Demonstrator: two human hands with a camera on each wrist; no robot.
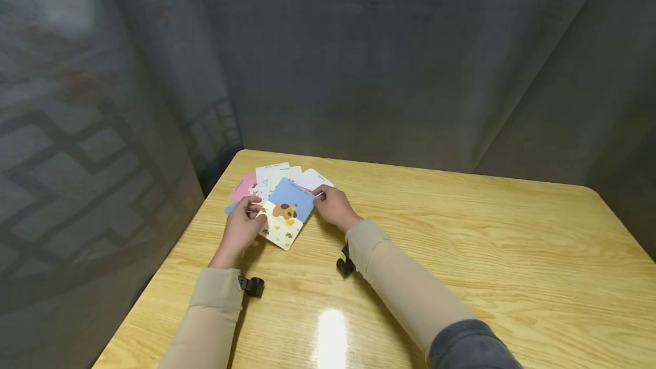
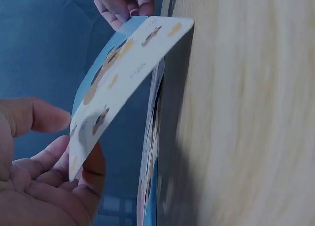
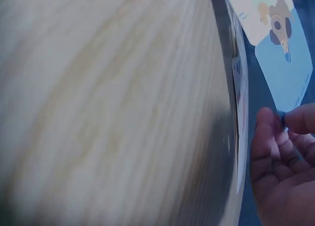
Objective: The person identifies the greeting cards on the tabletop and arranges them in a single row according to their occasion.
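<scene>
A fan of picture cards lies at the table's far left. My left hand pinches the near edge of a cream card with a brown dog, lifted off the pile; in the left wrist view the cream card stands tilted between my thumb and fingers. My right hand pinches the corner of a blue card that lies partly under the cream one. In the right wrist view my fingers grip the blue card at its corner.
Under these lie a pink card and white cards near the wooden table's left rear corner. Grey curtains hang close behind and to the left. Black wrist cameras sit on both beige sleeves.
</scene>
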